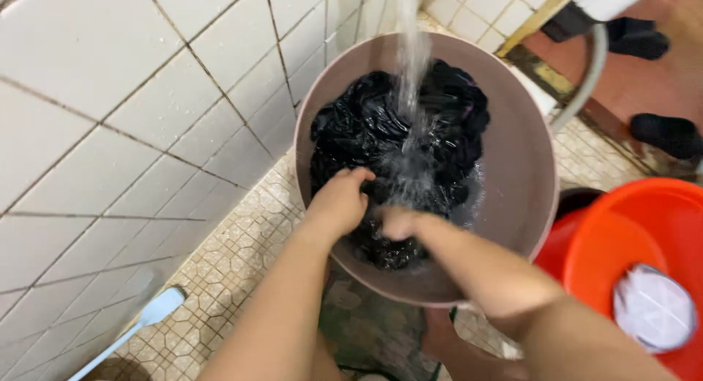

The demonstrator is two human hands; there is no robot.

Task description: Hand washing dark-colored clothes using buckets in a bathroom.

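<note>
Both hands are down in the basin point(520, 168): left hand point(340, 201) curled, fingers pressed into the wet black cloth point(381, 124) at the basin's near side; right hand point(399, 223) just beside it, sunk into the cloth, its grip hidden by splashing. Water stream point(411, 66) pours onto the cloth at the basin's middle. Right of the basin sits an orange bucket point(644, 227) holding a white garment point(654, 308). Beyond the basin, tiled wall point(110, 95).
</note>
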